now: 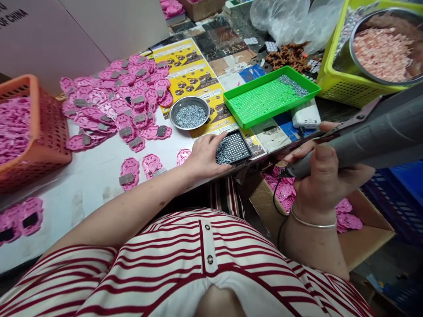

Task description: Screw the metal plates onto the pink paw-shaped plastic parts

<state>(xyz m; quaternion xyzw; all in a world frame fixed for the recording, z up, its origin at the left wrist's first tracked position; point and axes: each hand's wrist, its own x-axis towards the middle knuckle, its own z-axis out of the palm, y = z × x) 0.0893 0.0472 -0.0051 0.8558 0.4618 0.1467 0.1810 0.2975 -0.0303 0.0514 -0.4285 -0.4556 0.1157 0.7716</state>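
My left hand (205,157) grips the near-left end of a small black perforated tray (238,146), fingers along opposite sides. Small metal screws (224,152) are heaped in the tray's left part, close to that hand. In my right hand (322,189) is a grey electric screwdriver (363,136), held off the table's right side with its cord hanging down. A round metal bowl (172,118) with more screws stands just behind the tray. Pink plastic parts (129,171) with grey plates lie to the left, some singly near my forearm, many in a pile.
Behind the black tray is a green tray (251,115) with screws in its far corner. An orange basket (49,119) of pink parts stands left. At right are a yellow basket (350,94) with a metal pot and, below, a cardboard box (366,242) holding pink parts.
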